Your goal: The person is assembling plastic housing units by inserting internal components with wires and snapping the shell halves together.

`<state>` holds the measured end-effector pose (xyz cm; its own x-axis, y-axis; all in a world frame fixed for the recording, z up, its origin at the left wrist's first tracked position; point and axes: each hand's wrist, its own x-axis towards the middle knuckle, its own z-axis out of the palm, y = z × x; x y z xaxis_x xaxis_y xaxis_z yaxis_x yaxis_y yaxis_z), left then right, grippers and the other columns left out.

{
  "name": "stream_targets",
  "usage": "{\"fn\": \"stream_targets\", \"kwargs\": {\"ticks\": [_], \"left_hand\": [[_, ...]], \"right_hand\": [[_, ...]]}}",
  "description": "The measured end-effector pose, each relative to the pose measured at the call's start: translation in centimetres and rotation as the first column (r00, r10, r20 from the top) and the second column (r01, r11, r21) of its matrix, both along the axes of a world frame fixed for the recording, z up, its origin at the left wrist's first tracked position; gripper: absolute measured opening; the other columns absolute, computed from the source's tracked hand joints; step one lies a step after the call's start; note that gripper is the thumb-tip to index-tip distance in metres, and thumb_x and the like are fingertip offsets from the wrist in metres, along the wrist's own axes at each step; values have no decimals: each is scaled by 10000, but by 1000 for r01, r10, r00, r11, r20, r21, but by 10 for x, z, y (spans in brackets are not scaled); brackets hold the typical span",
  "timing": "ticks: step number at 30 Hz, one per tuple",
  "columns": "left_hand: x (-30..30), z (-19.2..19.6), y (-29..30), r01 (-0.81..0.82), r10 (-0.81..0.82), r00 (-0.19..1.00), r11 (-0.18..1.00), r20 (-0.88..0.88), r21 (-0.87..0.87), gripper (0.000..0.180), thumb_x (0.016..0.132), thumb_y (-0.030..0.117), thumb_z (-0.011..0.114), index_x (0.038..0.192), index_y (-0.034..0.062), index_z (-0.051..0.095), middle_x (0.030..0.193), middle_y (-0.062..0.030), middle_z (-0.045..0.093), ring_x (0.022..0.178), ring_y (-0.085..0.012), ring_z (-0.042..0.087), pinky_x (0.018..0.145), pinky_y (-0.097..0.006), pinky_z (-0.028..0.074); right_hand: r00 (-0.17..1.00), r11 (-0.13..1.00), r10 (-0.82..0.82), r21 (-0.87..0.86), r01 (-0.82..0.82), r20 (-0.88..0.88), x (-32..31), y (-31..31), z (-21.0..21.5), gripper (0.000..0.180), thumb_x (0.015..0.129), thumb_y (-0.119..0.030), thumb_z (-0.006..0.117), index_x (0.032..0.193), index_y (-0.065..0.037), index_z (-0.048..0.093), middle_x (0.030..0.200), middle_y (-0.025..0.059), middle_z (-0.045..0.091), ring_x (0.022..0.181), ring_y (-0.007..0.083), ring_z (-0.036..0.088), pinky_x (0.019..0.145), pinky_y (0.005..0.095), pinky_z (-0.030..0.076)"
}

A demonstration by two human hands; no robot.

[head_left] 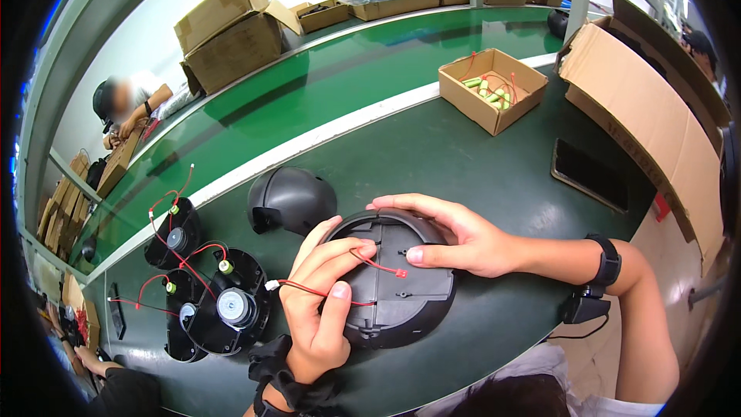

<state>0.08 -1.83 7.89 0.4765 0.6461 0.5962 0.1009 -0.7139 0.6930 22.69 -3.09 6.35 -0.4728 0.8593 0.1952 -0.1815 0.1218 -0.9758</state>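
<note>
Fingers of L hand (313, 330) half-curled over left edge of round housing (421, 293), tips on its flat face; R hand (480, 243) has opp. side, thumb flat on top, fingers spread round far rim; housing sits btwn both, over near part of dk green table (409, 162); matte blk plastic, curved sides, panel w/ moulded ridges & small posts; thin red wire (378, 266) crosses it to a red plug; white plug (272, 285) sticks out past L hand; can't tell if L fingertips pinch the wire; housing's left part hidden under that hand, underside unseen.

Smooth blk domed shell (297, 193) just beyond L hand; to left, open blk shells (258, 266) w/ round silver speaker (234, 307), green cells, red leads, overlapping, so hard to count; farther off, small carton (472, 110) of green cells, dk flat slab (590, 174) near right edge; big carton (641, 100) blocks view behind it; pale rail (347, 135) divides table from glossy green belt (347, 69); co-worker (139, 100) far left; another at lower left, cut off by rim.
</note>
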Motion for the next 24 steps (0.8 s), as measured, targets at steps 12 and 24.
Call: {"fn": "stream_targets", "kwargs": {"ticks": [12, 24], "left_hand": [[3, -2, 1, 24, -26, 998, 998, 51, 49, 370, 832, 167, 462, 1021, -78, 666, 987, -212, 667, 1015, -370, 607, 1059, -577, 330], [1, -3, -1, 85, -83, 996, 995, 22, -59, 453, 855, 277, 444, 1067, -60, 661, 1051, -196, 638, 1159, -385, 513, 1096, -575, 256]], "right_hand": [[998, 999, -48, 22, 49, -45, 1, -1, -2, 650, 872, -133, 709, 1414, 30, 390, 1355, 128, 505, 1232, 177, 481, 1059, 326, 386], [996, 998, -64, 19, 65, -62, 1, -2, -3, 667, 840, -121, 735, 1400, 49, 415, 1384, 145, 493, 1273, 184, 462, 1102, 325, 333]]}}
